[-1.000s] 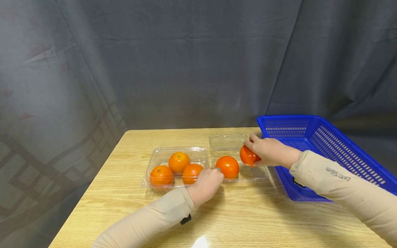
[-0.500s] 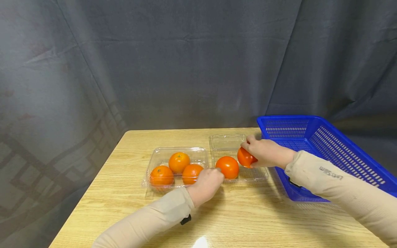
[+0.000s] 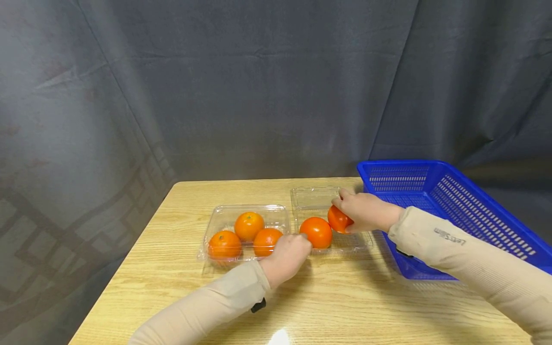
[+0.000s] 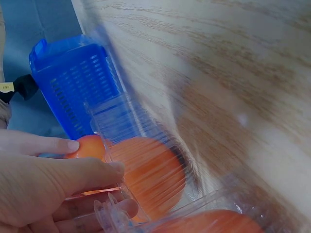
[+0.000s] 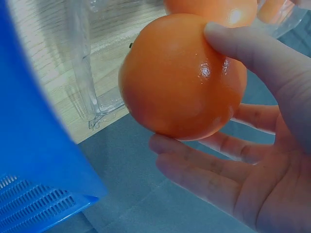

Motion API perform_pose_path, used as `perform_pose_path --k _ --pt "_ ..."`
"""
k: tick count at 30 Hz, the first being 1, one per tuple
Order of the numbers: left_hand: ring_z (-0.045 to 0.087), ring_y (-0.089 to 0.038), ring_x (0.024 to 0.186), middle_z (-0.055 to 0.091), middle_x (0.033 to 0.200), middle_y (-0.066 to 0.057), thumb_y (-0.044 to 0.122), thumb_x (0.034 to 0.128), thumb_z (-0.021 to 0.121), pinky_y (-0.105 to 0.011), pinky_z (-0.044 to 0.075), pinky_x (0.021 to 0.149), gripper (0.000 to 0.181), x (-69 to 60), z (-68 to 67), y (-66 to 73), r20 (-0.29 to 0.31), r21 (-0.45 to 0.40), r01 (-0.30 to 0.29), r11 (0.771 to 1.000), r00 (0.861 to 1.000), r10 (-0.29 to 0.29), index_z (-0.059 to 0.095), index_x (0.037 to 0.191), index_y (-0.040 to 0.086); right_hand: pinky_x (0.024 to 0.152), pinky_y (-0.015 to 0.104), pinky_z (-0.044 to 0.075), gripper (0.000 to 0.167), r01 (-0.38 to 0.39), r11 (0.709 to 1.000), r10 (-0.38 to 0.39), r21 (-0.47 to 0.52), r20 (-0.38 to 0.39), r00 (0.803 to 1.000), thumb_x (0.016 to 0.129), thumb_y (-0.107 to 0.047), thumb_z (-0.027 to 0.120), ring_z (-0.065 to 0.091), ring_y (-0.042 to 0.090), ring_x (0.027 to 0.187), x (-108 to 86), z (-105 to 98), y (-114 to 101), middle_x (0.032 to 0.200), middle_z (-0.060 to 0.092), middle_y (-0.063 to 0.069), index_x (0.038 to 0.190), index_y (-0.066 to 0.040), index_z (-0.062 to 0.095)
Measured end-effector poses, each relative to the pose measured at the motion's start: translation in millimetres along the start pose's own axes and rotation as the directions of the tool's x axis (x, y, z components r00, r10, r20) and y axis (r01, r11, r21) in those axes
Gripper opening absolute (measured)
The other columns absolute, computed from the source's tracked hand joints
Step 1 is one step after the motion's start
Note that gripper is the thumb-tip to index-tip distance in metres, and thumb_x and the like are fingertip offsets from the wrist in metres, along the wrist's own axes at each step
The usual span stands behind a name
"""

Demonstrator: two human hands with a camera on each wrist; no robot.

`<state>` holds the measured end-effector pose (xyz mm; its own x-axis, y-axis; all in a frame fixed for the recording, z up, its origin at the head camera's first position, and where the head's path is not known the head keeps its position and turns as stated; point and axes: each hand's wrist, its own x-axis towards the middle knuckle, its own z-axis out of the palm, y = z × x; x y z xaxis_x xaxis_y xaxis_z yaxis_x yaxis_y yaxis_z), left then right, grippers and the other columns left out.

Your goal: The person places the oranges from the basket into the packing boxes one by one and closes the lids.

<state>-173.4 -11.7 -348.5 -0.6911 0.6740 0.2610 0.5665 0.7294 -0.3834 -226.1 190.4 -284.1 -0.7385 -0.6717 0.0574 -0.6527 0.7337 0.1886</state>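
Note:
A round red-orange tomato (image 3: pixel 338 219) is in my right hand (image 3: pixel 370 211), held over the right part of a clear plastic clamshell box (image 3: pixel 361 245). In the right wrist view, thumb and fingers curl round this glossy tomato (image 5: pixel 177 80). Another tomato (image 3: pixel 316 233) sits in the left part of the same box, close beside the held one. My left hand (image 3: pixel 286 256) pinches the box's near left edge; the left wrist view has the thumb and fingers of this hand (image 4: pixel 63 189) on the clear rim. Whether the held tomato touches the box floor, I cannot tell.
Left of my left hand, a second clear clamshell box (image 3: pixel 276 207) holds three oranges (image 3: pixel 249 226). A blue perforated plastic basket (image 3: pixel 470 211) stands at the right, under my right forearm. Behind the wooden table (image 3: pixel 172 268) hangs a dark grey curtain (image 3: pixel 258 96).
My right hand has moved slightly left and a little down with the tomato, closer to the other tomato in the box. The left hand stays in place on the box edge.

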Motion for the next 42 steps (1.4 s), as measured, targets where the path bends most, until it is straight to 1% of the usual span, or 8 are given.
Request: perform_pose_path --k 9,16,23,27,30,33,36,42 --pt "0.061 -0.002 0.06 0.063 0.069 0.008 0.009 0.0715 0.073 -0.016 0.048 0.049 0.015 -0.6 -0.6 0.2 -0.011 -0.005 0.001 1.0 1.0 -0.001 0.07 0.07 0.023 0.059 0.036 0.054 0.049 -0.054 0.998 0.052 0.024 0.091 0.995 0.061 -0.019 0.084 0.058 0.022 0.061 9.6 3 1 0.097 0.056 0.02 0.099 -0.001 0.059" --pt "0.061 -0.002 0.06 0.064 0.069 0.008 0.01 0.0727 0.073 -0.017 0.048 0.05 0.013 0.3 1.1 0.0 -0.006 -0.011 -0.003 1.0 1.0 0.003 0.07 0.071 0.023 0.058 0.035 0.053 0.049 -0.09 0.995 0.083 0.048 0.132 0.988 0.062 -0.02 0.082 0.058 0.024 0.06 14.2 3 0 0.103 0.056 0.027 0.099 0.0 0.059" --pt "0.061 -0.002 0.061 0.064 0.069 0.007 0.01 0.0729 0.073 -0.016 0.048 0.05 0.013 1.1 1.6 0.1 0.001 -0.015 -0.004 1.0 1.0 0.004 0.07 0.071 0.023 0.057 0.036 0.053 0.045 -0.139 0.988 0.123 0.073 0.195 0.973 0.063 -0.02 0.081 0.059 0.026 0.058 18.5 6 -1 0.112 0.052 0.035 0.095 -0.001 0.056" --pt "0.061 -0.002 0.061 0.064 0.069 0.007 0.01 0.073 0.073 -0.016 0.048 0.05 0.013 1.0 1.6 0.1 0.004 -0.011 -0.006 1.0 1.0 0.006 0.07 0.071 0.023 0.061 0.038 0.054 0.047 -0.155 0.986 0.137 0.059 0.235 0.962 0.065 -0.022 0.081 0.061 0.028 0.062 21.6 8 -1 0.121 0.047 0.04 0.098 0.001 0.055" --pt "0.061 -0.002 0.061 0.064 0.07 0.007 0.009 0.0731 0.073 -0.016 0.048 0.051 0.013 1.0 1.4 0.2 0.009 -0.008 -0.007 1.0 1.0 0.008 0.07 0.072 0.022 0.064 0.038 0.055 0.05 -0.169 0.984 0.149 0.049 0.275 0.95 0.066 -0.023 0.08 0.063 0.03 0.066 24.0 10 -1 0.122 0.046 0.04 0.101 0.002 0.054" --pt "0.061 -0.003 0.061 0.064 0.07 0.007 0.009 0.0732 0.073 -0.016 0.049 0.051 0.014 1.3 1.6 0.3 0.012 -0.009 -0.007 1.0 1.0 0.007 0.07 0.072 0.022 0.068 0.039 0.055 0.053 -0.18 0.983 0.159 0.044 0.301 0.94 0.066 -0.024 0.08 0.064 0.031 0.071 25.8 12 -1 0.121 0.046 0.039 0.104 0.002 0.054" --pt "0.062 -0.003 0.061 0.064 0.07 0.008 0.009 0.0731 0.072 -0.016 0.049 0.051 0.014 1.6 1.4 0.2 0.018 -0.016 -0.003 1.0 1.0 0.003 0.07 0.072 0.022 0.071 0.042 0.055 0.052 -0.182 0.982 0.161 0.043 0.299 0.94 0.066 -0.024 0.081 0.064 0.033 0.075 26.6 15 -1 0.12 0.048 0.039 0.102 0.002 0.054" --pt "0.062 -0.002 0.062 0.064 0.071 0.008 0.01 0.0731 0.072 -0.016 0.048 0.051 0.013 1.5 0.0 0.1 0.031 -0.032 0.0 0.999 1.0 0.001 0.07 0.071 0.022 0.067 0.04 0.054 0.046 -0.191 0.979 0.163 0.067 0.304 0.939 0.066 -0.024 0.082 0.061 0.028 0.071 26.8 17 -2 0.1 0.054 0.026 0.095 -0.002 0.053"
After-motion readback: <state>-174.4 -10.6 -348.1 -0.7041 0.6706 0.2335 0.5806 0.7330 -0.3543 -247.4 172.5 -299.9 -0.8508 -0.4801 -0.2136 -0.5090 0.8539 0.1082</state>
